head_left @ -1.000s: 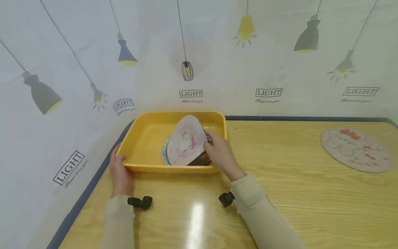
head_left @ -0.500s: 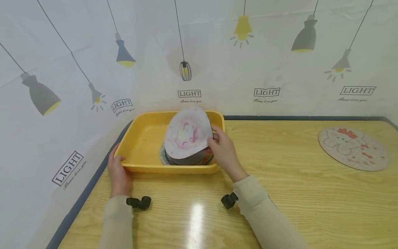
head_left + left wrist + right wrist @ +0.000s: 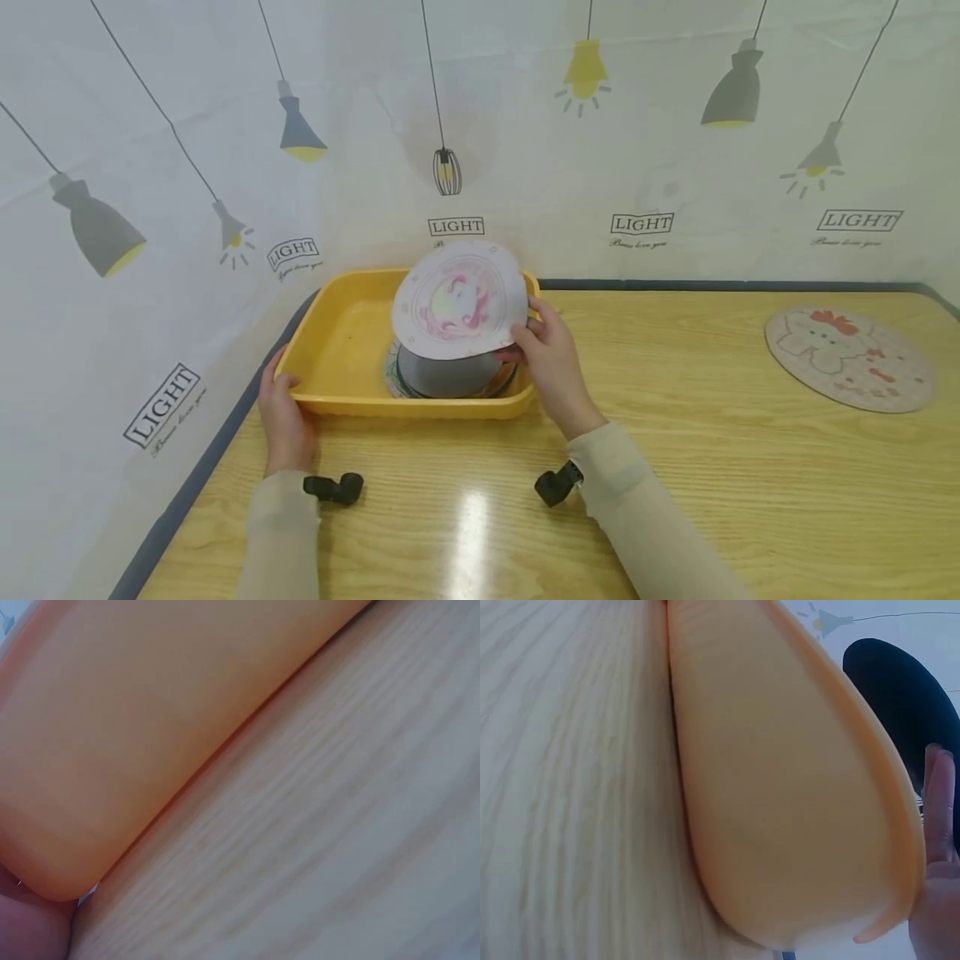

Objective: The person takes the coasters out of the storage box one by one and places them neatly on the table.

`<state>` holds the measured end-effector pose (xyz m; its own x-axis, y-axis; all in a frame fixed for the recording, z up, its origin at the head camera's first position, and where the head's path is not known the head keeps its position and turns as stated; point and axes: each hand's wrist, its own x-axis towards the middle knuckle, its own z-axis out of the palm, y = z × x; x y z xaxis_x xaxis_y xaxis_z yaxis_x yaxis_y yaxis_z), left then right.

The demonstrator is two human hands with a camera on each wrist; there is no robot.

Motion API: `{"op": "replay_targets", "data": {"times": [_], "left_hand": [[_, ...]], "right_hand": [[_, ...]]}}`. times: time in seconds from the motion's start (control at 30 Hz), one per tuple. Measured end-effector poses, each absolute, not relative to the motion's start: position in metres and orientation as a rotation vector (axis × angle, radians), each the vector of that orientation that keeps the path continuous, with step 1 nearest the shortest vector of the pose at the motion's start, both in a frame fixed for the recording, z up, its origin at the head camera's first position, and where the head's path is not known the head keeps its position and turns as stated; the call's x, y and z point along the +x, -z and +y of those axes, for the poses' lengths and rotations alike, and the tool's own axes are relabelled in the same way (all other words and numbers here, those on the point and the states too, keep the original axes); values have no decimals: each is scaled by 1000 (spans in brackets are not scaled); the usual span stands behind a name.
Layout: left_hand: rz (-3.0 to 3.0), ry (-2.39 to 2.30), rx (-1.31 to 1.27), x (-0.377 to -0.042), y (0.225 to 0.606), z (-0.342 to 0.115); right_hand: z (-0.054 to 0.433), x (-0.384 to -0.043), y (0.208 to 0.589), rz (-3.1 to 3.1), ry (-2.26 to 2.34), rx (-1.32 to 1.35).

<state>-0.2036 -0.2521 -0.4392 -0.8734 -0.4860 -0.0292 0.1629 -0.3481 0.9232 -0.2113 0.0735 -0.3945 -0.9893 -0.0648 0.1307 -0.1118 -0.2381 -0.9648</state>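
Head cam: we see a pale backdrop (image 3: 525, 108) printed with hanging lamps and "LIGHT" labels, spanning 9 through 12 to 3 o'clock. Below it we have the wood-grain table (image 3: 697, 492), dark-edged along the backdrop. On the table, left of centre, our yellow tray (image 3: 420, 408), long side towards 6 o'clock.

Well apart from the tray, at its 3 o'clock: a round mat (image 3: 851, 360) lying flat, bunny-like drawing, red bow. White disc (image 3: 461, 300), pink drawing on its face, is over the tray's 2 o'clock part, tilted, far edge overlapping the tray's far rim from our view. Right wrist cam gives us its dark underside.

Under the disc, inside the tray, we get a grey round thing (image 3: 450, 377), mostly covered; can't tell what it is. A green-patterned piece (image 3: 391, 375) peeks out at its 9 o'clock.

Our right hand (image 3: 555, 362) pinches the white disc at its 4 o'clock edge, thumb on the face, fingers beneath. Our left hand (image 3: 288, 425) grips the tray at its 8 o'clock corner, thumb over the rim. Smallest: black wrist mounts, left (image 3: 333, 489) and right (image 3: 555, 485), beside the beige cuffs.
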Motion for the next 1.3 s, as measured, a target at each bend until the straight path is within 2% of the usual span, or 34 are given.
{"op": "replay_targets", "data": {"times": [0.47, 1.3], "left_hand": [[-1487, 2268, 433, -201, 437, -251], [-1504, 2250, 484, -204, 437, -250]], "right_hand": [[89, -201, 407, -1851, -2537, 236], [130, -189, 407, -1764, -2624, 215]]}}
